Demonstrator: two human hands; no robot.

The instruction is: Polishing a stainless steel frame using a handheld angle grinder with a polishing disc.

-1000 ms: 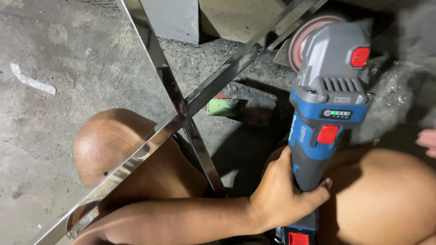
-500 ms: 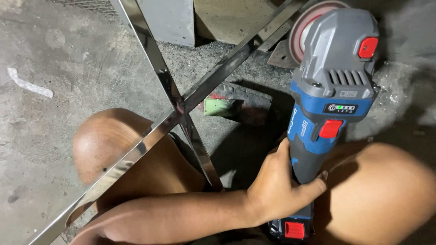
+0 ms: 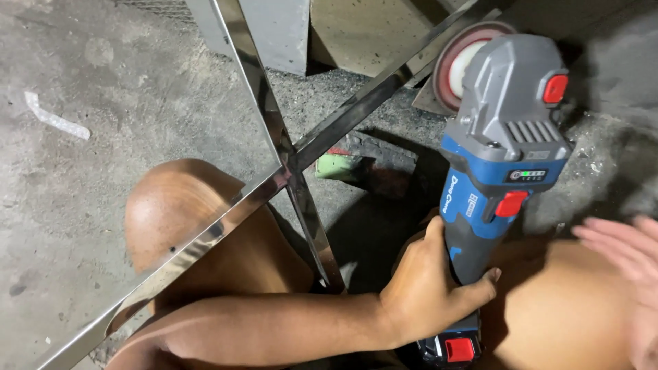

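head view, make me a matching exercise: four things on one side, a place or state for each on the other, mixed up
Things:
1. angle grinder
2. crossed metal bars
3. right hand
4. white scrap

Places or states:
a. lies on the concrete floor, far left
b. gripped by the left hand
c. blurred at the right edge, holding nothing
d. shiny, meeting above a knee

Pairs: 1-b, 2-d, 3-c, 4-a
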